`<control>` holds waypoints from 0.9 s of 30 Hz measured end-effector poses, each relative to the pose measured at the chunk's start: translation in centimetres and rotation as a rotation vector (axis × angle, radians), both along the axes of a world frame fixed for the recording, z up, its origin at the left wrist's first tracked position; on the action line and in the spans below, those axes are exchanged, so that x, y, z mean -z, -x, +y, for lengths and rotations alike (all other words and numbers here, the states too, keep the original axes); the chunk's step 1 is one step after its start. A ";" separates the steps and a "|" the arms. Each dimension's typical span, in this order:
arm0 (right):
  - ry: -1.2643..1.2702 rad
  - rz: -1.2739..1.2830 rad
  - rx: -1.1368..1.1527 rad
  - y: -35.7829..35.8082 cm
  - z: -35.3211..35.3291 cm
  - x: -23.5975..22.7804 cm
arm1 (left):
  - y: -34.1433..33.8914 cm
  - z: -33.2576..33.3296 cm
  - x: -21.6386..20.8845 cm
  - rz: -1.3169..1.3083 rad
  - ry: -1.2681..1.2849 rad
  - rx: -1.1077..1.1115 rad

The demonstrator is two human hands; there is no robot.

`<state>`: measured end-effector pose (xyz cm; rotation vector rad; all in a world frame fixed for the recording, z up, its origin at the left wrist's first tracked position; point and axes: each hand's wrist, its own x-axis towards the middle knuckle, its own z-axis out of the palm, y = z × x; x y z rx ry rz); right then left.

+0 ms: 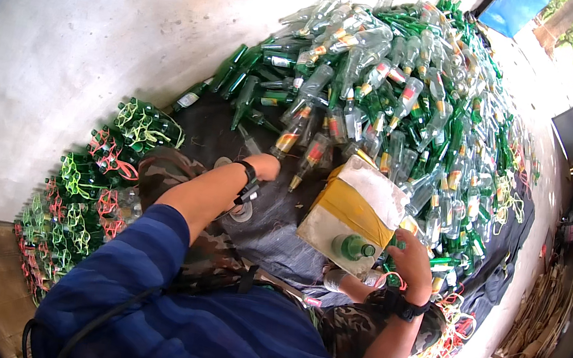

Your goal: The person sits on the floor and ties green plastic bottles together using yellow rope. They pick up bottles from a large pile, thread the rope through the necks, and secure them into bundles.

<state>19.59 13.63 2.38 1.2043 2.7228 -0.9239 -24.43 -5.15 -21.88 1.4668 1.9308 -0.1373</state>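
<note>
My left hand [267, 167] is closed at the neck end of a clear glass bottle [297, 126] with a yellow and red label. Its body points away from me, toward the pile. My right hand [412, 261] is curled beside a pale block [371, 191] wrapped with a yellow band. Green glass shows between its thumb and fingers, seemingly a green bottle mostly hidden by the hand. On the block's near side rests another green bottle [350, 246], its mouth turned toward my right hand. A labelled clear bottle [311, 159] lies just right of my left hand.
A large heap of clear and green bottles [390, 69] rises ahead against the white wall [118, 23]. Bottle bundles [81, 179] tied with green and red strips stand at left. Dark sheeting [265, 227] covers the floor. Loose coloured strips [452, 327] and stacked cardboard [538, 317] lie at right.
</note>
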 end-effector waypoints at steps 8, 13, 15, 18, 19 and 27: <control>0.045 0.000 0.090 0.8 0.8 0.0 | 4.6 -2.4 9.9 -0.043 0.011 -0.690; 0.043 -0.052 0.109 2.6 1.9 -0.1 | 5.5 -3.8 16.5 -0.072 0.052 -0.924; 0.043 -0.050 0.164 1.7 1.8 0.9 | 4.5 -1.3 13.8 -0.133 0.109 -0.909; 0.053 -0.103 0.170 2.0 2.3 1.4 | 4.6 -1.2 13.9 -0.111 0.082 -0.939; 0.060 -0.115 0.172 2.2 2.4 1.3 | 4.8 -1.3 14.1 -0.101 0.076 -0.947; 0.045 -0.092 0.141 2.2 2.1 0.7 | -3.1 -2.9 15.0 -0.159 0.058 -0.852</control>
